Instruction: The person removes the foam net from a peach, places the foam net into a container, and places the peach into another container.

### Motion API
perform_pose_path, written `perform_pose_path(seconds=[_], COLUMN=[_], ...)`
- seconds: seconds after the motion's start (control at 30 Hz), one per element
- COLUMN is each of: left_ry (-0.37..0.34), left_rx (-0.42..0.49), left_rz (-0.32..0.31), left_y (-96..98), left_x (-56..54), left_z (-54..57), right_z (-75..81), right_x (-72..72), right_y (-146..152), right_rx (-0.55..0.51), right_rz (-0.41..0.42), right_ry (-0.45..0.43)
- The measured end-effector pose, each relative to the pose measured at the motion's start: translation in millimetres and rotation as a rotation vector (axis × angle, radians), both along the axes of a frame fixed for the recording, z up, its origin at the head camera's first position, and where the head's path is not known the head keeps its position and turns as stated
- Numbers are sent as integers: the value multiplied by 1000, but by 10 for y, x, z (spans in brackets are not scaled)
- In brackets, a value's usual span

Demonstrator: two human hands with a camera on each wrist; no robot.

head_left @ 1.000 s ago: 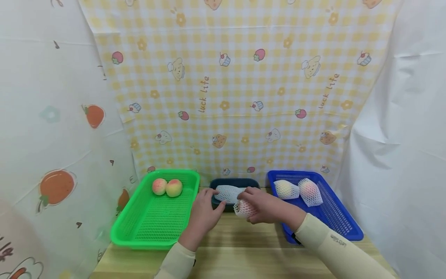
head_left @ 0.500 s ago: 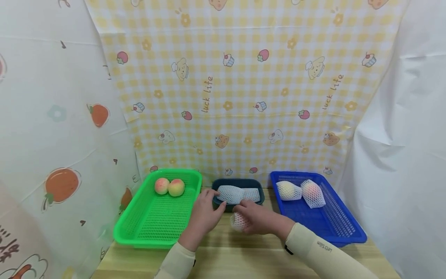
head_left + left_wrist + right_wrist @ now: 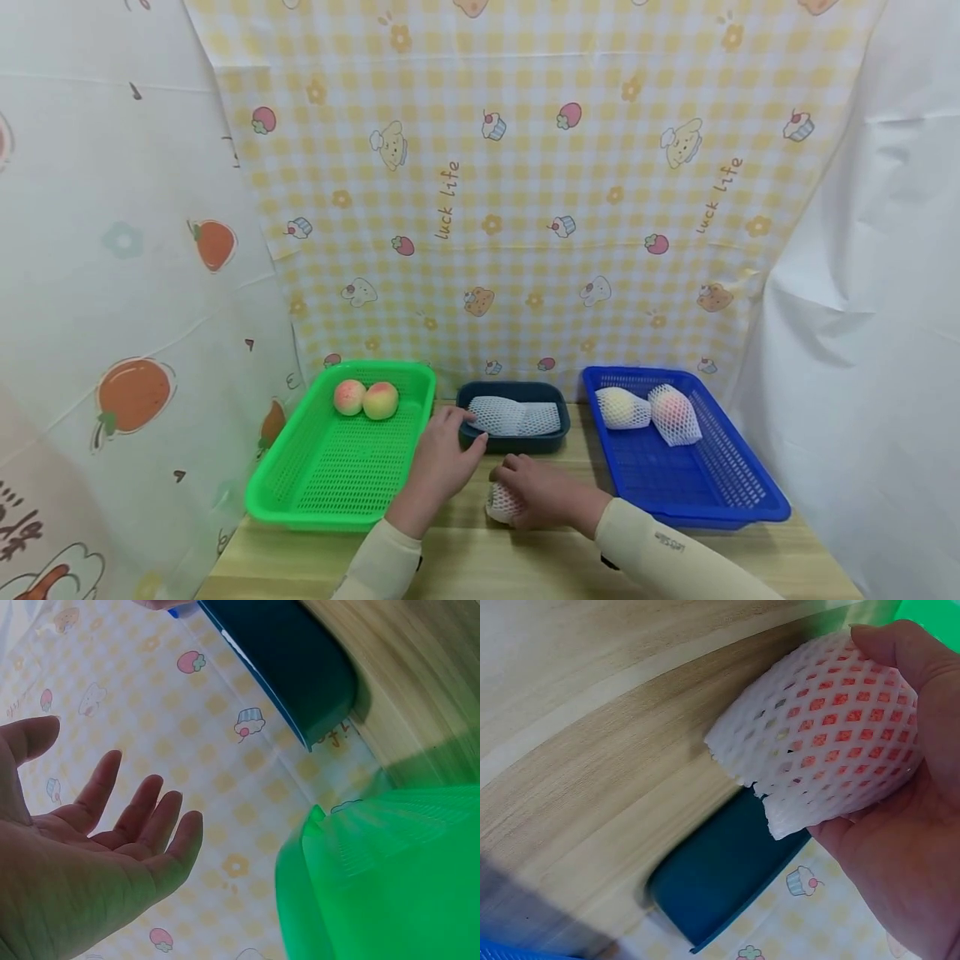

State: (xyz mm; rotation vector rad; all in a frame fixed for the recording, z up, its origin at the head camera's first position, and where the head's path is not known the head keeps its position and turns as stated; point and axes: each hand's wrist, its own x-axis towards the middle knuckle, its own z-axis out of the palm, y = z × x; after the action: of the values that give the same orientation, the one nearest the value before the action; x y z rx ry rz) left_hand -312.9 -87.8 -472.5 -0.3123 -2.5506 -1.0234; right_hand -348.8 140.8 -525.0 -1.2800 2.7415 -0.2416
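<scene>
My right hand grips a peach in a white foam net sleeve, low over the table in front of the dark teal tray. Reddish skin shows through the mesh, and the sleeve's loose end points away from the palm in the right wrist view. My left hand holds nothing; its fingers are spread and relaxed. In the head view it stands by the tray's left end, beside the green basket. White foam net sleeves lie in the tray.
On the left, the green basket holds two bare peaches at its back. The blue basket on the right holds two fruits in foam nets. A checked cloth hangs behind the wooden table.
My right hand has moved from the tray's front right toward me and slightly left, carrying the netted peach. The left hand has stayed nearly in place.
</scene>
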Motion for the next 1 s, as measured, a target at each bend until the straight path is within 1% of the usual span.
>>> perform_pose_path(seconds=[0.1, 0.3, 0.47, 0.6, 0.67, 0.77, 0.9, 1.0], left_ry=[-4, -13, -18, -23, -29, -45, -49, -43], left_rx=[-1, -2, -6, -12, -19, -28, -32, -27], left_rz=[1, 9, 6, -4, -12, -33, -68, -80], left_y=[-3, 1, 3, -2, -10, -27, -59, -79], left_x=[-1, 12, 22, 25, 23, 23, 25, 20], left_z=[-9, 2, 7, -14, -31, -59, -92, -117], right_z=[15, 54, 78, 76, 97, 149, 194, 204], right_x=[5, 24, 46, 71, 84, 101, 102, 115], right_y=[-12, -34, -38, -8, 19, 82, 210, 301], right_rx=[-3, 5, 6, -34, -82, -172, -269, -330], right_rz=[4, 16, 13, 6, -2, -43, -152, -221], right_ry=[-15, 1, -3, -5, -13, -45, -83, -108])
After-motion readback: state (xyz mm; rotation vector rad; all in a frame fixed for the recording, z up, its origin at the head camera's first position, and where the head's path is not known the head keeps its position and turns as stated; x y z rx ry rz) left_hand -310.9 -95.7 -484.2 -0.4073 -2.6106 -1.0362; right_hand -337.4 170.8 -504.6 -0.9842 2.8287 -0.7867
